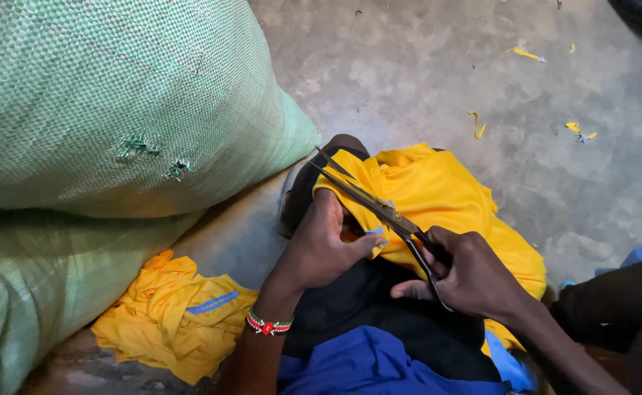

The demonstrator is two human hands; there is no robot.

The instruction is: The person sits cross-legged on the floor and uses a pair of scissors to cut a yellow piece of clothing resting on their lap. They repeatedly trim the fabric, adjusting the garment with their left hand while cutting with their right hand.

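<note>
Yellow fabric (pixel 438 194) lies bunched over the person's lap and knee, in the middle of the head view, draped on dark trousers (pixel 379 307) above a fold of blue cloth (pixel 365 362). The left hand (pixel 325 245) pinches the near edge of this fabric, thumb and fingers pressed together on a fold with a small blue trim. The right hand (pixel 471 278) is closed through the black handles of a pair of scissors (pixel 376 205); their long blades are slightly parted and point up and left, lying across the yellow fabric just above the left hand. A red, white and green beaded bracelet (pixel 268 324) circles the left wrist.

Close on the left, two large green woven sacks (pixel 101 95) are stacked one on the other and crowd the person's left arm; the upper one shows two small torn spots. At the foot of the sacks a second heap of yellow garment (pixel 178 318) with a blue stripe rests on the concrete floor (pixel 423 66), just beside the left forearm. Thin yellow and blue offcuts (pixel 476 124) lie scattered on the floor farther away, well apart from the hands. A dark-clothed leg (pixel 621 292) fills the lower right corner.
</note>
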